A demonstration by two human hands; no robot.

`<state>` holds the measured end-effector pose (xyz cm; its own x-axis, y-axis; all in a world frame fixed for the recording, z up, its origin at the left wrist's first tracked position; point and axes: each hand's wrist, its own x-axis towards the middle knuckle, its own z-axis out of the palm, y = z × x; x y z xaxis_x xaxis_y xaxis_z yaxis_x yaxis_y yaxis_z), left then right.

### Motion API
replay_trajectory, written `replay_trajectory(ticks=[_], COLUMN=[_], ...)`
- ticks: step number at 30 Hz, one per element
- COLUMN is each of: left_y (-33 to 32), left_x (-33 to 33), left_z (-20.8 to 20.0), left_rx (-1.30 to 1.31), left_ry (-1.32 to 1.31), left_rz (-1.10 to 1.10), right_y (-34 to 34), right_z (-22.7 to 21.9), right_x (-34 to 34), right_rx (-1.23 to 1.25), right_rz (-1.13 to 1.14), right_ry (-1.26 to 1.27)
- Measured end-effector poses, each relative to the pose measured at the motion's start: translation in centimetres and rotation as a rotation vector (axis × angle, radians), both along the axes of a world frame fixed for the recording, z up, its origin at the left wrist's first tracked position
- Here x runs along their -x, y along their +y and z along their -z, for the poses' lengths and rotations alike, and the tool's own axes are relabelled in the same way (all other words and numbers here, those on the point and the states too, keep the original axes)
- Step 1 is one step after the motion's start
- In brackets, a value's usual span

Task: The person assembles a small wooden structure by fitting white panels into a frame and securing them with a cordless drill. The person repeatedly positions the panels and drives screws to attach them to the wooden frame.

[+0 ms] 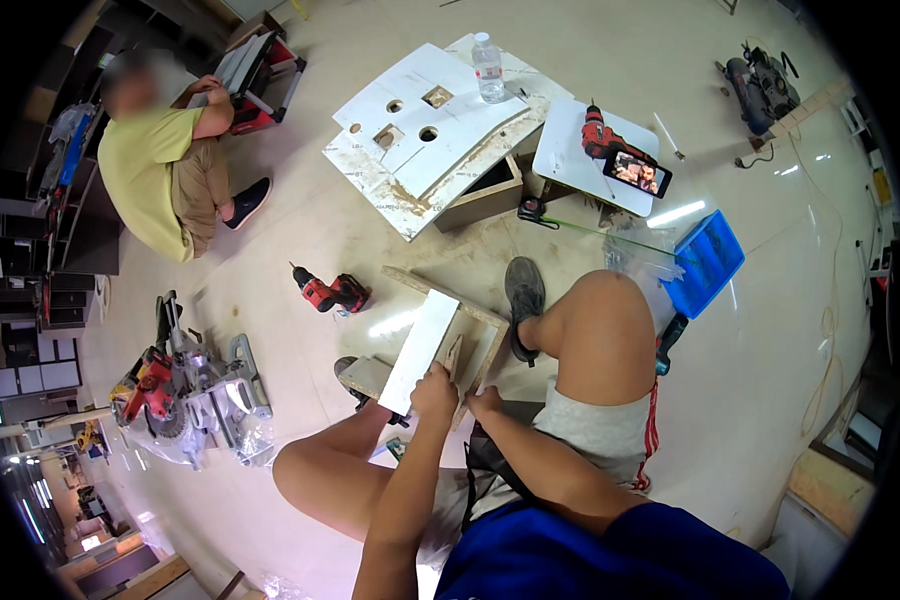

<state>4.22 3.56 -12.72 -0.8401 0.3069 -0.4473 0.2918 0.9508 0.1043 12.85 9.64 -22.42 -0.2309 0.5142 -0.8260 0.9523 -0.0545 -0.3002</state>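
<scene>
1. The box [485, 355] is sitting at lower centre; the person is apparently steadying its panels, and the next move is probably calling for aligned edges.
2. The white board [420, 352] is lying along its left side.
3. The left hand [434, 392] is curling over the box, the right hand [485, 402] bordering its lower corner; hidden fingertips are leaving both grips impossible to tell.

**Small print on a bottle and a board**

The clear plastic bottle [487, 66] carries a pale label [488, 73] with reddish marks — the lettering is too small to read. Dark printed characters stand along the edge of the lower white board [411, 221], close to brownish smears and only partly distinct. The phone [637, 174] shows a lit picture on its screen — any writing there is too small to make out.
</scene>
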Motion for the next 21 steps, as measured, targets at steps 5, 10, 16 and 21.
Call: replay_trajectory(ticks=[5, 10, 16, 21], left_y=[-1.6, -2.3, -2.1, -2.1], left_x=[1.9, 3.6, 3.8, 3.6], left_z=[-0.2, -0.1, 0.2, -0.3], left_rx=[0.104, 0.117, 0.015, 0.007], left_ry=[-0.019, 0.043, 0.013, 0.017], left_rz=[0.054, 0.141, 0.086, 0.048], right_y=[0.9, 0.5, 0.5, 1.5], right_z=[-0.1, -1.0, -2.4, -5.3], right_x=[1.5, 1.6, 2.6, 3.0], right_rx=[0.298, 0.207, 0.037, 0.183], right_rz=[0.018, -0.022, -0.139, -0.079], right_ry=[0.040, 0.094, 0.176, 0.124])
